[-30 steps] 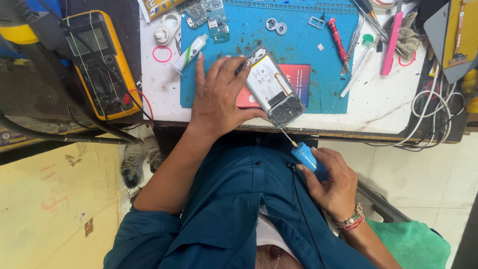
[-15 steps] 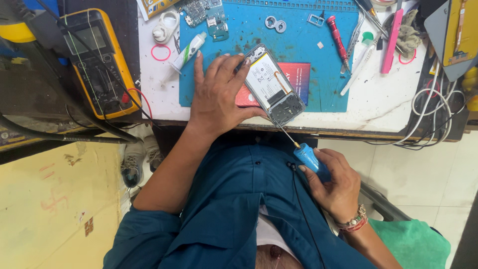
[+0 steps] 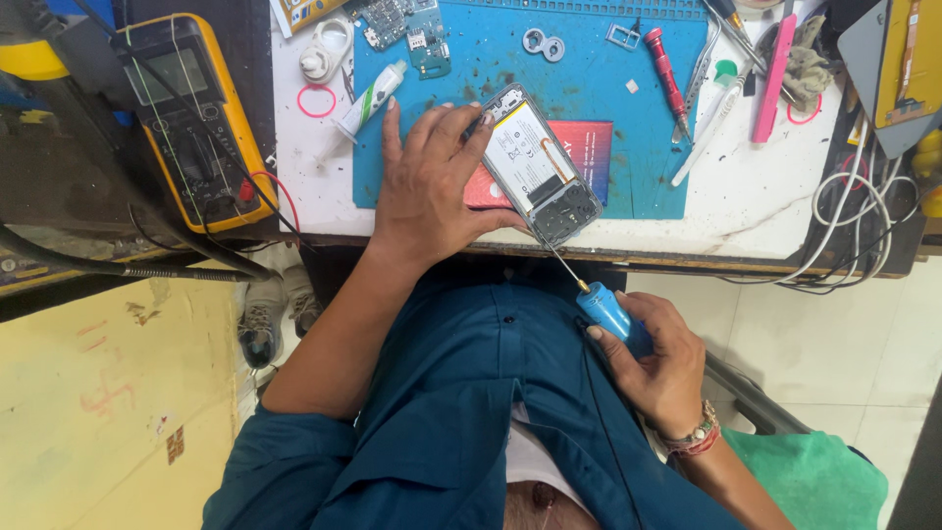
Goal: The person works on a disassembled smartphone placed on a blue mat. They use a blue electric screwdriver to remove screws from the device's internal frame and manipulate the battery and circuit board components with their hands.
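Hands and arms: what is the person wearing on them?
Both arms are bare below short teal-blue sleeves of a buttoned shirt. The right hand has a beaded bracelet with red thread at its wrist. The left hand wears nothing: no gloves, and no rings or watch that I can see.

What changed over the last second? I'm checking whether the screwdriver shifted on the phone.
Nothing visibly changed. The left hand still steadies the opened phone on the blue mat, and the right hand still holds the blue-handled screwdriver with its tip at the phone's lower end.
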